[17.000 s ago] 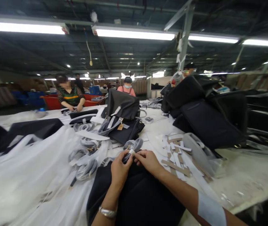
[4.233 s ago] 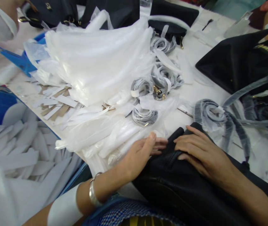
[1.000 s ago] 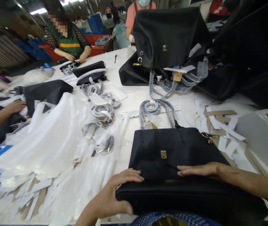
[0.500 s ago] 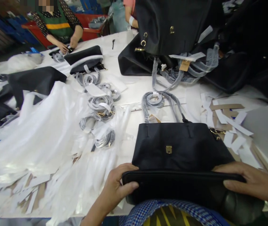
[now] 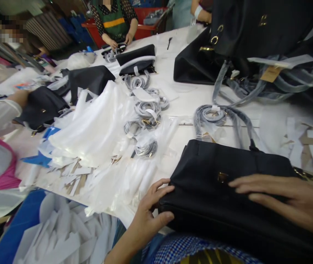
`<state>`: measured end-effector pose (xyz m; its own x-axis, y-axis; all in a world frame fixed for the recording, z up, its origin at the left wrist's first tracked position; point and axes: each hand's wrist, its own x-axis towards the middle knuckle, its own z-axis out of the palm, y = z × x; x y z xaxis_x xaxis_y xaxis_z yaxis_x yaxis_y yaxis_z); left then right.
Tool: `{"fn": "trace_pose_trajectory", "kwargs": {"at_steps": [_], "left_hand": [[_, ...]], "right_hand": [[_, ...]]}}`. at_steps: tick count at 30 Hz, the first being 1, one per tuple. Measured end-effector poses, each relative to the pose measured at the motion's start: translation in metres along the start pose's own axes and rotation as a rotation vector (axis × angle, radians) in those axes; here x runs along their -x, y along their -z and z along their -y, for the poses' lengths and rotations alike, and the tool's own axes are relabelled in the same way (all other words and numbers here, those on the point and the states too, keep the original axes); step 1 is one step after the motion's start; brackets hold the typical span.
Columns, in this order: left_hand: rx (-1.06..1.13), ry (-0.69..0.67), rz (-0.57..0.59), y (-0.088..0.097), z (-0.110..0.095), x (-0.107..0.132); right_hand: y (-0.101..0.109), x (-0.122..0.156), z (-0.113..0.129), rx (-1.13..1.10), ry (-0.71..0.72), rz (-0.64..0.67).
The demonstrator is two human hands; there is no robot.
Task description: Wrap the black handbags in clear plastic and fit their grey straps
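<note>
A black handbag [image 5: 200, 198] lies on the table in front of me, its bottom edge toward my body. Its plastic-wrapped handles [image 5: 239, 123] stretch away from me, beside a coiled wrapped strap [image 5: 210, 113]. My left hand [image 5: 153, 207] grips the bag's lower left corner, thumb on the base and fingers on the front. Fingers outstretched, my right hand [image 5: 280, 194] rests on the bag's front panel, its fingertips just right of the small gold clasp [image 5: 222, 177].
Wrapped coiled straps [image 5: 146, 110] and white plastic sheeting [image 5: 93, 128] lie left of the bag. More black bags [image 5: 192, 58] are piled at the back right. A blue bin [image 5: 21, 227] holds white pieces. Co-workers handle bags across the table and at the left.
My right hand has gone from the bag's bottom right edge onto its front panel. The bag's base has tipped down, and my view has swung left.
</note>
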<state>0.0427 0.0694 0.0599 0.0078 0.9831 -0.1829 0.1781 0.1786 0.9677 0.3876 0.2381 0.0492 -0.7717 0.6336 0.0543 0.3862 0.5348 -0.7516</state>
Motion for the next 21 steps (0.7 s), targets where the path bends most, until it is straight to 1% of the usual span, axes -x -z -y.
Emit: {"fn": "trace_pose_trajectory", "kwargs": {"at_steps": [2,3,4,5,6,8,11,14,16,17,19,21], "left_hand": [[0.03,-0.027,0.014,0.0,-0.003,0.002],[0.035,-0.044,0.023,0.0,-0.005,0.003],[0.036,-0.061,0.033,0.0,-0.007,0.004],[0.036,-0.081,0.039,0.0,-0.009,0.004],[0.037,-0.103,0.041,0.0,-0.011,0.004],[0.046,-0.141,0.039,0.001,-0.012,0.003],[0.077,-0.137,0.038,0.002,-0.012,0.002],[0.117,-0.096,0.026,0.001,-0.009,0.002],[0.155,-0.073,0.022,-0.002,-0.007,0.004],[0.211,-0.058,0.012,-0.004,-0.006,0.004],[0.424,0.032,-0.074,-0.007,-0.006,0.002],[0.62,0.224,-0.184,-0.008,-0.007,-0.007]], "right_hand": [[-0.01,-0.045,0.017,0.09,0.223,0.144],[-0.017,-0.064,0.024,0.139,0.319,0.18],[-0.025,-0.082,0.031,0.177,0.4,0.203],[-0.033,-0.099,0.036,0.209,0.443,0.244],[-0.04,-0.113,0.042,0.229,0.473,0.283],[-0.048,-0.137,0.05,0.239,0.481,0.372],[-0.048,-0.167,0.058,0.193,0.437,0.524],[-0.043,-0.188,0.061,0.141,0.396,0.678],[-0.041,-0.193,0.062,0.12,0.422,0.699],[-0.041,-0.193,0.063,0.115,0.447,0.678],[-0.041,-0.187,0.063,0.131,0.493,0.598],[-0.042,-0.179,0.063,0.187,0.529,0.506]]}}
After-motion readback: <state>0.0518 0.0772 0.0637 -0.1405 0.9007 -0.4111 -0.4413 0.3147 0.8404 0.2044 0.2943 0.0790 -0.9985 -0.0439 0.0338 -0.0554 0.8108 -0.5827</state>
